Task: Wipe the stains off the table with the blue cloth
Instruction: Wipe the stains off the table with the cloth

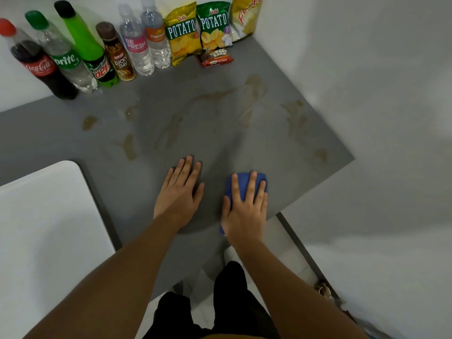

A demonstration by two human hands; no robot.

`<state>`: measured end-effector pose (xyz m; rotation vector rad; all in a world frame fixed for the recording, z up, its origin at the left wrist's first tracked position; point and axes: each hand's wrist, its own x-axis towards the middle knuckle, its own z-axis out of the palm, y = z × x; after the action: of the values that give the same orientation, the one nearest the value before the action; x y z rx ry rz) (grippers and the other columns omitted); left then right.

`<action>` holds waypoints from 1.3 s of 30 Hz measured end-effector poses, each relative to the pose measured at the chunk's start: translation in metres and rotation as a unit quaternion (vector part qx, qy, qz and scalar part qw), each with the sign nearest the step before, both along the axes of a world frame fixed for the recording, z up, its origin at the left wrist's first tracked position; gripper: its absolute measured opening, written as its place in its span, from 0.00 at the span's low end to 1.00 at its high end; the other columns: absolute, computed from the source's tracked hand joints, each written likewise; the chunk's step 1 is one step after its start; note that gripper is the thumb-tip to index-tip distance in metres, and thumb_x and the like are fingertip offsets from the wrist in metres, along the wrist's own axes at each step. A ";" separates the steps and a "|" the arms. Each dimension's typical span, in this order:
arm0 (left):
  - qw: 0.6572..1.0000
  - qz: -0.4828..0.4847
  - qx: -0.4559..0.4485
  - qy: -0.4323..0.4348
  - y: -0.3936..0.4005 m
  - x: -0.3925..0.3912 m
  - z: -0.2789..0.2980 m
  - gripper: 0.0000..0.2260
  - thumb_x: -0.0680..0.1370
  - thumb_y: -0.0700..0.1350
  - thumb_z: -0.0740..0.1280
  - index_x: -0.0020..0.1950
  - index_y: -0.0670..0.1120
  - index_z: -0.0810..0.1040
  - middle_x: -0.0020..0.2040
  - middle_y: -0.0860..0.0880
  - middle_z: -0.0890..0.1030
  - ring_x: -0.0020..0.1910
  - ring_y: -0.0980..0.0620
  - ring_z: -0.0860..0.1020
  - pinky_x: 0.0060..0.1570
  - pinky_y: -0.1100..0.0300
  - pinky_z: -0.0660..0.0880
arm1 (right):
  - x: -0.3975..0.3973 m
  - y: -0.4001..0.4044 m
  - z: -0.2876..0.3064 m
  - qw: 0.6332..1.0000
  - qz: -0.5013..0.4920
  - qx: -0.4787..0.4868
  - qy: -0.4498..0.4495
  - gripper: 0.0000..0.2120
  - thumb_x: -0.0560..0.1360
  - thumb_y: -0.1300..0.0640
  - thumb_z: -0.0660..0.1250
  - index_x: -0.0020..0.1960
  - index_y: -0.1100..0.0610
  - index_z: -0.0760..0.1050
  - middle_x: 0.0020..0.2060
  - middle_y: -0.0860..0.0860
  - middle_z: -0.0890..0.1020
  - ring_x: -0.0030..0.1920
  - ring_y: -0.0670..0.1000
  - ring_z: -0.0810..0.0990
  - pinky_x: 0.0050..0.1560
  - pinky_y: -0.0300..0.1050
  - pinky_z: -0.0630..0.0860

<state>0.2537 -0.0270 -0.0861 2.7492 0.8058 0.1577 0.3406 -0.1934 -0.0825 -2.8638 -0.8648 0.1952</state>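
Note:
The grey table (pixel 281 172) carries several brown smeared stains (pixel 212 96) across its middle and right side, with smaller blots at the left (pixel 89 122). A folded blue cloth (pixel 241 183) lies near the table's front edge. My right hand (pixel 245 206) presses flat on top of the blue cloth, fingers spread, covering most of it. My left hand (pixel 182 192) rests flat and empty on the table just left of the cloth, fingers apart.
Several drink bottles (pixel 73 52) stand in a row along the back wall, with crisp bags (pixel 198 28) and a snack bar (pixel 216 58) beside them. A white surface (pixel 44 228) sits at the left. The table's right edge is near a white wall.

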 end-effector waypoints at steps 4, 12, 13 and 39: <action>1.000 -0.003 -0.007 -0.005 0.001 0.000 -0.001 0.27 0.85 0.56 0.51 0.82 0.49 0.55 0.83 0.48 0.54 0.82 0.50 0.51 0.80 0.49 0.50 | 0.009 0.028 0.000 0.999 0.026 0.013 0.013 0.30 0.85 0.39 0.46 0.84 0.46 0.47 0.84 0.57 0.46 0.83 0.65 0.45 0.82 0.60 0.49; 1.000 -0.006 -0.009 -0.007 0.001 0.001 0.000 0.26 0.85 0.55 0.54 0.82 0.48 0.58 0.82 0.46 0.56 0.81 0.48 0.54 0.79 0.48 0.53 | 0.069 0.066 0.005 0.998 0.036 0.018 0.046 0.30 0.84 0.38 0.45 0.84 0.42 0.45 0.84 0.53 0.42 0.83 0.61 0.41 0.82 0.57 0.43; 1.000 -0.006 -0.013 -0.008 0.001 0.001 0.000 0.26 0.85 0.55 0.55 0.82 0.48 0.58 0.82 0.46 0.56 0.81 0.48 0.54 0.79 0.48 0.53 | 0.072 0.066 0.005 0.998 0.035 0.017 0.048 0.30 0.84 0.38 0.45 0.84 0.42 0.45 0.84 0.53 0.42 0.83 0.61 0.41 0.82 0.57 0.43; 0.976 0.182 -0.110 -0.050 0.003 -0.074 0.037 0.19 0.83 0.48 0.61 0.74 0.44 0.73 0.70 0.44 0.76 0.69 0.43 0.72 0.69 0.51 0.69 | -0.038 0.083 0.025 0.974 0.207 0.034 0.088 0.29 0.86 0.44 0.49 0.85 0.50 0.49 0.83 0.57 0.53 0.82 0.63 0.55 0.79 0.59 0.58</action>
<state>0.1802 -0.0243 -0.0489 2.3483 1.2131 0.2592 0.3026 -0.1100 -0.0578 -2.5205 -1.3886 0.4455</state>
